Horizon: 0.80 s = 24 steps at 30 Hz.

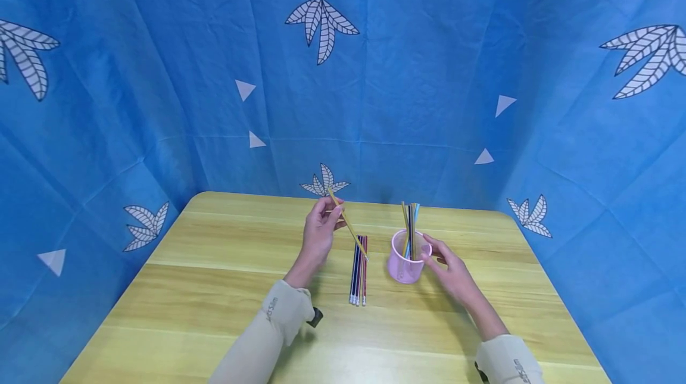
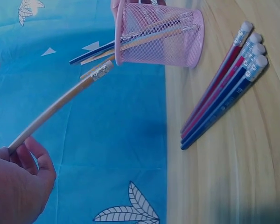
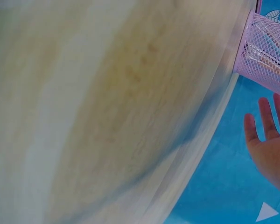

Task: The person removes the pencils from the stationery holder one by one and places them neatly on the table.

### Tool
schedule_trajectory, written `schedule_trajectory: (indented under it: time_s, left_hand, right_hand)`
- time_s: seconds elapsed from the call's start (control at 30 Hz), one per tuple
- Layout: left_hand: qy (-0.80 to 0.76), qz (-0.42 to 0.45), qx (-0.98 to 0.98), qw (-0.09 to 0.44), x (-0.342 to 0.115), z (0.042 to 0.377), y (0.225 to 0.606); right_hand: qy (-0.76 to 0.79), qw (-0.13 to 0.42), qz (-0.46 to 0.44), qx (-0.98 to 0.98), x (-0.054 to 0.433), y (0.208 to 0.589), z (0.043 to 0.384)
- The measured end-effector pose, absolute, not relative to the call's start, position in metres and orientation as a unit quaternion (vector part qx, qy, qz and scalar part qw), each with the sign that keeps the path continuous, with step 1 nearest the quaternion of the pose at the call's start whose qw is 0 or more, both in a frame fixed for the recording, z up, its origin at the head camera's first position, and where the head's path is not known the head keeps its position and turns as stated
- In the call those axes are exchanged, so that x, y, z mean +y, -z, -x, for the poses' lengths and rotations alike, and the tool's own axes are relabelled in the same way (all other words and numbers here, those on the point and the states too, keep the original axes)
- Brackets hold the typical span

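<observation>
My left hand (image 1: 318, 234) pinches a yellow pencil (image 1: 349, 227) near one end, above the table. Its eraser end slants down to the right, over the loose pencils. In the left wrist view this eraser end overlaps the area beside the cup's mouth. A pink mesh pencil cup (image 1: 405, 271) stands upright to the right, with several pencils (image 1: 410, 223) leaning in it. My right hand (image 1: 452, 274) holds the cup's right side at the rim with thumb and index finger, while the other fingers (image 3: 266, 116) extend below the cup in the right wrist view.
Several dark blue and red pencils (image 1: 358, 271) lie side by side on the wooden table (image 1: 214, 289) between the hands, their white erasers toward me. Behind the table and along its sides hangs a blue patterned curtain (image 1: 429, 74).
</observation>
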<state>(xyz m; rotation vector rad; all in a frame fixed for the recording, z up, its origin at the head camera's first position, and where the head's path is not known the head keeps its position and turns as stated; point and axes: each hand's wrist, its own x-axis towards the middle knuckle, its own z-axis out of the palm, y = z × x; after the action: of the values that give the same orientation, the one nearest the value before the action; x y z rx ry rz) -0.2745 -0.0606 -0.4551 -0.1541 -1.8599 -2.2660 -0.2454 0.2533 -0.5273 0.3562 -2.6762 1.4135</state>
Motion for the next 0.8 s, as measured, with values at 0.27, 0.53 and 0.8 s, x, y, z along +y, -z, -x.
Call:
schedule_trajectory:
  time_s: [0.27, 0.53, 0.8]
  left_hand:
    - [0.754, 0.059, -0.648, 0.089, -0.066, 0.276, 0.463]
    - [0.731, 0.067, -0.676, 0.068, -0.072, 0.280, 0.475]
    - [0.714, 0.065, -0.696, 0.037, -0.076, 0.284, 0.486]
  right_hand:
    - [-0.463, 0.047, -0.114, -0.878, 0.254, 0.529, 0.245]
    - [-0.461, 0.044, -0.110, -0.879, 0.254, 0.529, 0.245]
    - [-0.463, 0.048, -0.114, -0.877, 0.254, 0.529, 0.245]
